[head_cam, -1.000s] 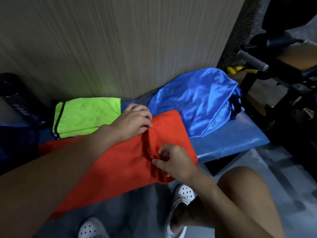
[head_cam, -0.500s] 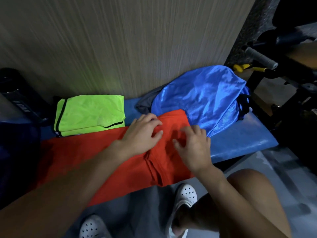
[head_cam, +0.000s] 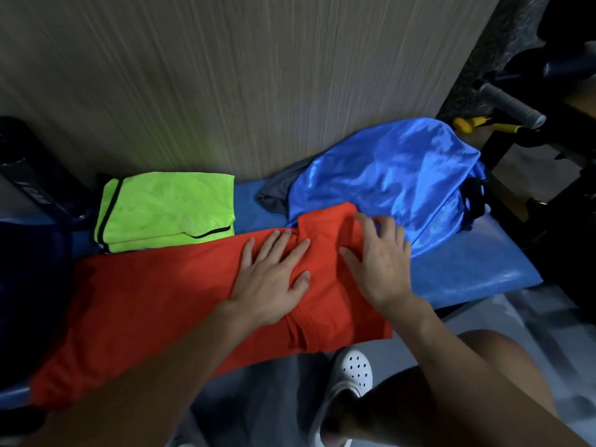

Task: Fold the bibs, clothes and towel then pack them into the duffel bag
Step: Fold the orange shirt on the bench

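An orange bib [head_cam: 167, 285] lies spread along the blue padded bench [head_cam: 477, 272], its right end folded over with a crease down the middle. My left hand [head_cam: 274, 275] lies flat on it, fingers straight, just left of the fold. My right hand [head_cam: 380, 262] presses on the folded flap, fingers spread and slightly bent. A folded neon-green bib [head_cam: 167, 209] rests behind, by the wall. A shiny blue garment [head_cam: 393, 182] is heaped at the right, with a grey cloth [head_cam: 277, 191] poking out from under it.
A wood-grain wall [head_cam: 258, 75] stands right behind the bench. Dark gym equipment with a grey grip [head_cam: 509, 103] and yellow handles [head_cam: 474, 122] is at the right. A dark bag or object [head_cam: 35, 188] sits at the far left. My knee and white clogs [head_cam: 351, 375] are below the bench edge.
Both hands released the pinched orange fabric and now lie flat on it. My right hand moved up and away from the near edge onto the folded flap.
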Tool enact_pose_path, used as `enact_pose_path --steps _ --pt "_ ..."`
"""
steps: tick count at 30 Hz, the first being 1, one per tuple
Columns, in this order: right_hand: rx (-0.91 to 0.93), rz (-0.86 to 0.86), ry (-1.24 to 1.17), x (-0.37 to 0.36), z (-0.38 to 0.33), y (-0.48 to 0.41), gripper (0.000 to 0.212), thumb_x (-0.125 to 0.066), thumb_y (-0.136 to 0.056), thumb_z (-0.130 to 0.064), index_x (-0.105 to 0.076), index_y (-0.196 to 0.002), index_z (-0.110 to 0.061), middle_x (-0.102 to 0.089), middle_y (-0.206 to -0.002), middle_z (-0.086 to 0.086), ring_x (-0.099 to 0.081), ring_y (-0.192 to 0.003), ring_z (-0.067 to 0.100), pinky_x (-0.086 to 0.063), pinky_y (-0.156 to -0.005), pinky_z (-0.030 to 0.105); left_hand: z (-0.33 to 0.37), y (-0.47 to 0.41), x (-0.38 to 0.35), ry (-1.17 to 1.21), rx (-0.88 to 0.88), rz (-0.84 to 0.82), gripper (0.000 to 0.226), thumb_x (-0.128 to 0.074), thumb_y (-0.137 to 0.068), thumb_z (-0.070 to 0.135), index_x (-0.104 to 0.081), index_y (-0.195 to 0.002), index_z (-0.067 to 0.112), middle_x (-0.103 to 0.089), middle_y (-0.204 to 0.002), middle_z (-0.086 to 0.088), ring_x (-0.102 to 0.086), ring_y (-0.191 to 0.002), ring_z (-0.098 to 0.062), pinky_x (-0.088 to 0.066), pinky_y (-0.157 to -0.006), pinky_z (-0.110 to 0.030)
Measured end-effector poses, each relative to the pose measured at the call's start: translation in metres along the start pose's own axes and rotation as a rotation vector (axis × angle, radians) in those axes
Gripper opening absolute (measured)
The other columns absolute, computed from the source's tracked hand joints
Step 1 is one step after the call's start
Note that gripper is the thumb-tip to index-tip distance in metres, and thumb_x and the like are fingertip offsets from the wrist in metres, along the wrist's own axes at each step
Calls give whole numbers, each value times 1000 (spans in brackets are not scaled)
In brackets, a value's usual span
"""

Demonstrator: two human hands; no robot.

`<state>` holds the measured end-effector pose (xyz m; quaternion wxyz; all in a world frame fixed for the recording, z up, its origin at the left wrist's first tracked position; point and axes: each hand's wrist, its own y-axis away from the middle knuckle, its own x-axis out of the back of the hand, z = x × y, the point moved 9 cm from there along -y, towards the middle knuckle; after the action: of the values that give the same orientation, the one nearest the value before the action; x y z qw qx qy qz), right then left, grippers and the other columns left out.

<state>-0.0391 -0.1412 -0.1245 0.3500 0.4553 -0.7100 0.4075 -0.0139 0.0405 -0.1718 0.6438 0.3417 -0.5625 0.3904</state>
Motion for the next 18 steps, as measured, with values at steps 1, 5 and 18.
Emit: enact_pose_path --steps 1,5,18 --pt "108 31 128 0 -11 2 55 -62 -87 -43 -46 -137 -25 -44 -139 10 -42 -125 31 -36 -100 49 1 -2 0 -5 -3 -1 73 -11 -85 63 -14 -155 43 -10 -166 5 -5 -153 -14 -5 -121 -52" --pt "335 -154 320 -39 -28 20 60 -29 -95 -55 -46 -144 -25 -36 -155 7 -30 -144 26 -21 -114 58 2 -1 2 4 -23 -8 73 -8 -85 62 -15 -155 41 -12 -166 6 -6 -152 -13 -4 -121 -50" --pt "658 -421 12 -58 -218 34 43 -48 -97 -38 -51 -134 -17 -58 -127 7 -49 -122 26 -39 -102 41 -175 189 67 462 730 511 22 -60 -88 25 -68 -108 19 -63 -112 -7 -58 -107 -33 -44 -95 -49"
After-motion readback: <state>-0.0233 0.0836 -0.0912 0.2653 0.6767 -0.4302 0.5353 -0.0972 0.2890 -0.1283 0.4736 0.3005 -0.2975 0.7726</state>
